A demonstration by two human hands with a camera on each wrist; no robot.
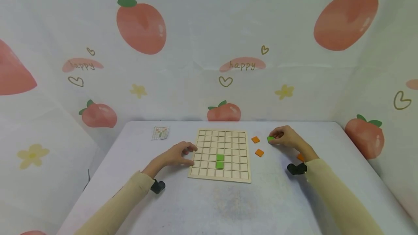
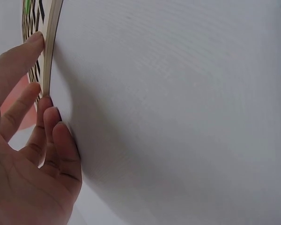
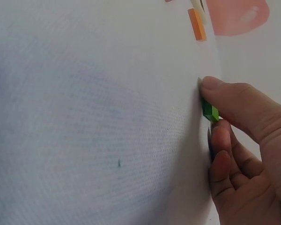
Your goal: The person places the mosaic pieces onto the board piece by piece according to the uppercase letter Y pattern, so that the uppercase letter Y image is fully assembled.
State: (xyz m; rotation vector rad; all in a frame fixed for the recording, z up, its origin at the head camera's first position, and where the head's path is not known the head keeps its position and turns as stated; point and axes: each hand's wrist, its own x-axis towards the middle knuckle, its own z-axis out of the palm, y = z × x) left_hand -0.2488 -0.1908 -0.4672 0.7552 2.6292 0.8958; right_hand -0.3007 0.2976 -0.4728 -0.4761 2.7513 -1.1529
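A loose green tile (image 1: pixel 270 139) is right of the grid board, pinched between thumb and fingers of the right hand (image 1: pixel 287 137). The right wrist view shows its thick side edge, which the head view hides; I cannot tell whether it touches the tabletop (image 1: pixel 202 209). Two orange tiles (image 1: pixel 255 139) (image 1: pixel 259 152) lie between that hand and the board (image 1: pixel 235 155); a third orange tile (image 1: pixel 301 157), partly covered by the right wrist, shows only from the head. Two green squares (image 1: pixel 220 161) sit in adjoining cells, one above the other, while the left wrist view catches just a green sliver. That view reveals the board's layered edge, touched by the left hand (image 1: pixel 176 154), thumb and fingers spread wide. A patterned card (image 1: pixel 160 133) lies beyond, near the far edge.
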